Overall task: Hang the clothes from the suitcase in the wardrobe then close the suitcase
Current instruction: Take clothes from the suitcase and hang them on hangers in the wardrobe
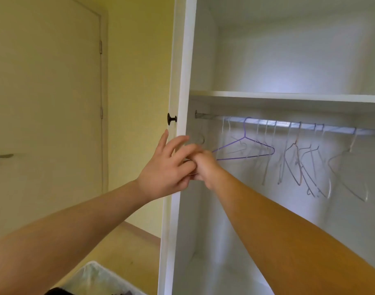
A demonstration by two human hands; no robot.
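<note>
Right hand (203, 167) clamps the left tip of the purple hanger (252, 149) at the wardrobe (183, 81) front edge.
Left hand (165, 169), fingers spread, touches it; hanger hooks the rail (288, 124), open room below.

Soft, fairly bright light fills the view. Above and right of the right hand (204, 167), a cool bluish-white patch glows on the back of the wardrobe (288, 67), and the rail (288, 124) glints with glare. Left of the left hand (165, 169), the wall (137, 71) takes a warm yellow cast. Both hands are smeared by motion blur, their fingers indistinct; the hangers (246, 157) look soft. Straight edges lean and bow near the borders.
</note>
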